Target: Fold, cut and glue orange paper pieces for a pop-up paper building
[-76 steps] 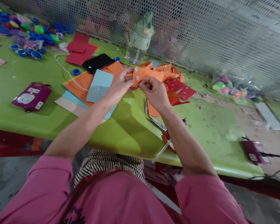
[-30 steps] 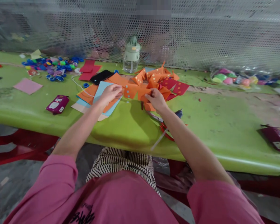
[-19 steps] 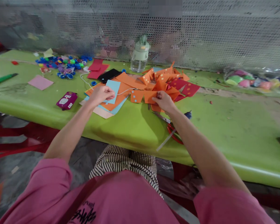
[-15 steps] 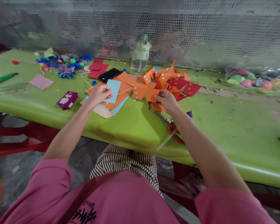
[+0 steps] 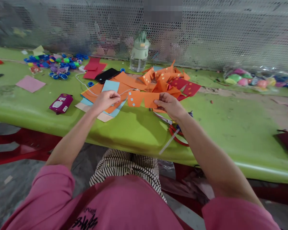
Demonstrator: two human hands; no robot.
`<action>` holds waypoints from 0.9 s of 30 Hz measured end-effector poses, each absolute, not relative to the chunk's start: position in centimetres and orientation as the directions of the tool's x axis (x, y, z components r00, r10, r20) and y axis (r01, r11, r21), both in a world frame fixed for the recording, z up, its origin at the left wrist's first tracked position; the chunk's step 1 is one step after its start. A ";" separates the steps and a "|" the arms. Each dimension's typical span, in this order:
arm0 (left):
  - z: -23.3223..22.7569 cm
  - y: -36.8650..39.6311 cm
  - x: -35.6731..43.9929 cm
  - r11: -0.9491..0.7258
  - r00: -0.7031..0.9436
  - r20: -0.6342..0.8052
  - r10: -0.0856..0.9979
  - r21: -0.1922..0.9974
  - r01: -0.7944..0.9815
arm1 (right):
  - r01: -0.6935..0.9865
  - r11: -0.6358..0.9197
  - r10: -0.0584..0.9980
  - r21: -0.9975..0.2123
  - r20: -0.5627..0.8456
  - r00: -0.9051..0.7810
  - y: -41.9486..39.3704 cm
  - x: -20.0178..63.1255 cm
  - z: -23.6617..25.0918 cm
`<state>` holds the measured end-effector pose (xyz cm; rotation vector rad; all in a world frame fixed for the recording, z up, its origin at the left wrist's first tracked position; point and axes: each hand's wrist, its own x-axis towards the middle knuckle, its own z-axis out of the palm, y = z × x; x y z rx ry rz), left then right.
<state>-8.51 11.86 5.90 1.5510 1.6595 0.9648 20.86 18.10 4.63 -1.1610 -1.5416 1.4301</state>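
My right hand (image 5: pixel 170 105) grips an orange paper flag (image 5: pixel 141 98) dotted with small pale blue squares, held just above the green table (image 5: pixel 220 127). The flag joins a heap of orange and red flags (image 5: pixel 169 80) behind it. My left hand (image 5: pixel 107 99) is pinched on a thin white string (image 5: pixel 125 91) that runs right to the flag. That hand hovers over a stack of orange and light blue paper sheets (image 5: pixel 110 86).
Red-handled scissors (image 5: pixel 176 132) lie under my right forearm near the table's front edge. A black phone (image 5: pixel 107 75), red paper (image 5: pixel 93 67) and a water bottle (image 5: pixel 139 51) sit behind. A purple power strip (image 5: pixel 61 103) and bottle caps (image 5: pixel 56 64) lie left. A mesh wall (image 5: pixel 218 35) backs the table.
My left hand has let go of the orange flag and drawn away to the left with the string. My right hand keeps the flag. The view has pulled back.
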 end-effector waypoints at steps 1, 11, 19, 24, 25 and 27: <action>6.1 11.8 -8.5 0.009 -0.077 0.036 0.996 0.854 0.520 | 0.170 -0.020 0.930 -0.985 -0.081 -0.358 17.8 20.8 4.5; 7.0 10.5 -9.4 0.070 -0.126 -0.002 0.992 0.844 0.532 | 0.542 0.229 0.926 -0.808 0.009 -0.378 14.9 23.3 5.4; 8.1 9.3 -9.5 -0.019 -0.023 0.037 0.999 0.849 0.528 | 0.705 0.254 0.952 -0.662 0.044 -0.302 11.7 30.1 5.9; 8.7 8.2 -9.6 0.015 -0.053 0.017 0.998 0.842 0.539 | 0.815 0.258 0.966 -0.519 0.167 -0.199 9.9 31.7 5.9; 8.9 8.0 -9.5 0.024 -0.062 0.012 0.998 0.838 0.546 | 0.831 0.263 0.963 -0.489 0.177 -0.201 9.7 32.0 6.0; 9.3 7.6 -9.1 0.033 -0.072 0.011 0.997 0.814 0.580 | 0.850 0.286 0.957 -0.442 0.172 -0.233 9.3 32.5 6.1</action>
